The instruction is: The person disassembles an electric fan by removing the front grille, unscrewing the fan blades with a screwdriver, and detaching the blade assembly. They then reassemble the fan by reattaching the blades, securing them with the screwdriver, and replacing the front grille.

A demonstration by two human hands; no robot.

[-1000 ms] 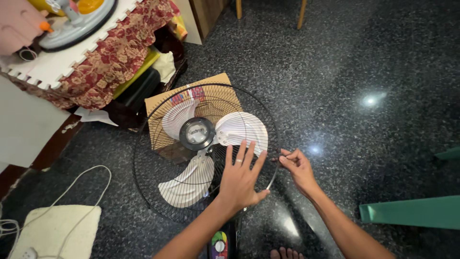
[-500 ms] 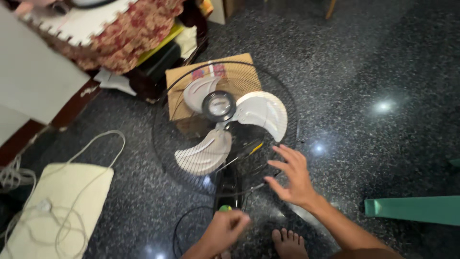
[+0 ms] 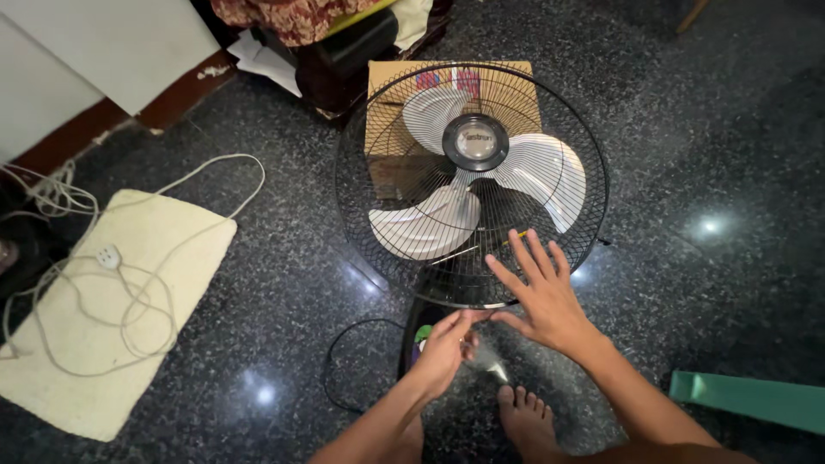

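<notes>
Spreading right hand fingers flat on fan grille lower rim, gripping nothing | left hand fingers pinched at grille bottom edge, contents unclear | fan on dark floor, cardboard box behind, mat left

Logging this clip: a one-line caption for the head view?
Right hand spread on fan guard, left hand at its lower rim.

home | dark speckled floor; cream mat; cloth-draped furniture; cardboard box
</notes>
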